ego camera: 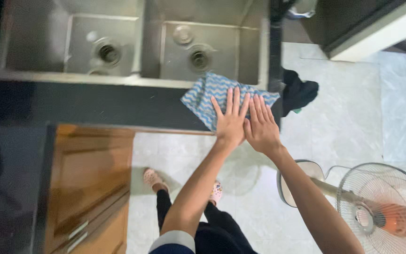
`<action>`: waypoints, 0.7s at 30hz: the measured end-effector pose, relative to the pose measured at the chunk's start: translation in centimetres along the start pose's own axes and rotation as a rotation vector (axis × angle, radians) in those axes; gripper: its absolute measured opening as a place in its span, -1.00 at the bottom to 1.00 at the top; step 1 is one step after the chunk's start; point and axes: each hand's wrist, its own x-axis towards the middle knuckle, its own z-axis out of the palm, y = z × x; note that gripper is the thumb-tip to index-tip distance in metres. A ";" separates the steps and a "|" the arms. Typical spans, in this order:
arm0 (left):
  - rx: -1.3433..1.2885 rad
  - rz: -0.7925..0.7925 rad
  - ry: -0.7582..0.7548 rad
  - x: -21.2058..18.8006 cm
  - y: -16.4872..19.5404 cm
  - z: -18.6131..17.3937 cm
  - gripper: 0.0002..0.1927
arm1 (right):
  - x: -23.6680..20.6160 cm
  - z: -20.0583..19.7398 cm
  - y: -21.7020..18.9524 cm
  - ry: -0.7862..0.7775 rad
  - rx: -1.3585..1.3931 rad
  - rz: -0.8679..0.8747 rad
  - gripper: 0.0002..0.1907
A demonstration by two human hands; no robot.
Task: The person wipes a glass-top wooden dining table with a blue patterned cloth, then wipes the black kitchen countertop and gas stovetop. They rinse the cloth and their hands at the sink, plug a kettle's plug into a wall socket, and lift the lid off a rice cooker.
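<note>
Double-basin stainless steel sink [71,75] filled the top of the view, set in a dark stone countertop [95,106] with a drain in each basin. Below the counter, a brown wooden cabinet [90,183] with drawers at left, pale marble-look tile floor [344,122] at right. White pedestal fan with wire cage and orange hub [381,211] stood at lower right, near the person's right arm. A dark cloth lump [299,91] hung off the counter's right end.

Blue-and-white zigzag-patterned cloth [212,94] lay flat on the counter edge just in front of the right basin, one corner lapping onto the sink rim. Its long axis ran diagonally, lower left to upper right. It lay directly under and ahead of both hands, spreading mostly to the left of them.

Left hand [231,122] was flat, fingers spread and straight, palm pressed down on the cloth, gripping nothing. Right hand [261,127] likewise flat and open, touching the left hand side by side, fingertips on the cloth's right edge, nothing held. The left hand covered more of the cloth, so it was nearer its middle.
</note>
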 end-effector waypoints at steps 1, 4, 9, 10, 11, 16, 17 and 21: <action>0.004 0.018 0.006 0.7 1.9 0.5 -0.15 | -0.7 -0.7 1.6 0.022 0.003 0.019 -0.30; 0.057 0.056 -0.002 3.7 5.3 2.7 -0.14 | -1.1 -1.0 6.5 0.090 0.103 -0.017 -0.34; -0.064 0.039 0.055 12.1 7.2 4.5 -0.14 | 4.3 0.0 15.0 -0.056 0.260 0.136 -0.42; -0.064 0.044 0.083 13.7 7.2 4.8 -0.16 | 5.3 0.5 16.6 -0.128 0.290 0.179 -0.44; -0.065 0.034 0.068 15.3 7.2 5.1 -0.16 | 6.1 1.2 18.1 -0.105 0.385 0.208 -0.44; -0.014 0.028 -0.040 23.5 5.2 5.9 -0.13 | 12.4 5.5 24.2 0.080 0.565 0.227 -0.51; -0.004 0.025 -0.033 23.7 5.3 5.9 -0.13 | 12.0 6.2 24.6 0.056 0.710 0.310 -0.52; 0.096 0.003 -0.087 20.1 8.1 4.8 -0.14 | 7.0 6.4 23.9 -0.048 0.859 0.495 -0.57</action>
